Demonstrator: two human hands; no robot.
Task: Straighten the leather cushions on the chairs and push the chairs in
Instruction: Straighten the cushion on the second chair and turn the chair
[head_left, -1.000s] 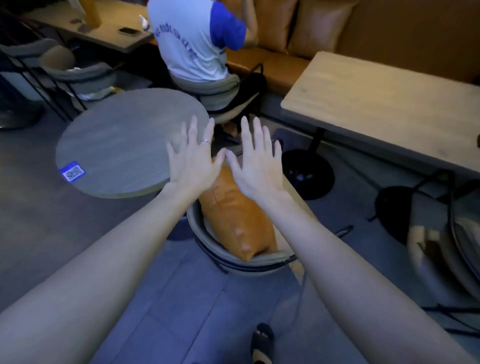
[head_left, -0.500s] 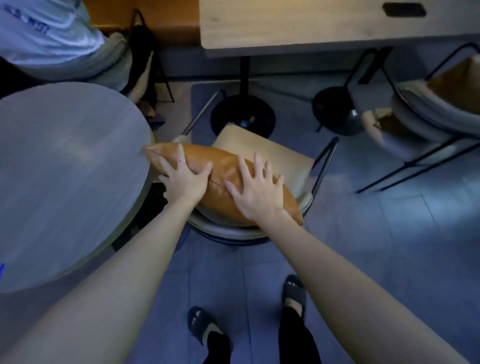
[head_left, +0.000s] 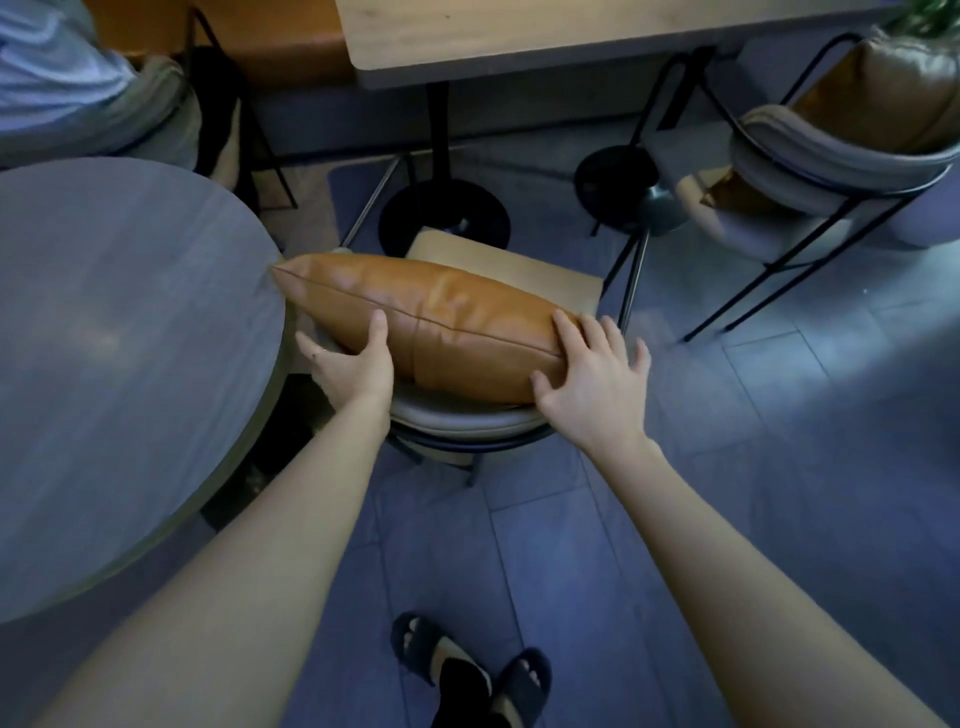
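While upright on chair (head_left: 524, 270), cushion (head_left: 441, 317) sits between fingers (head_left: 569, 327).

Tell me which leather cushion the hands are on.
The tan cushion lying across the near chair, beside the round table; the other cushion sits untouched, far right.

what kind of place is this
Probably a cafe or casual restaurant: several small tables, a round table and a wooden table, matching metal-framed chairs with leather cushions, and another seated person.

The cushion (head_left: 441, 325) lies across the chair (head_left: 467, 421), round table (head_left: 119, 338) left, second chair (head_left: 831, 171) far right.
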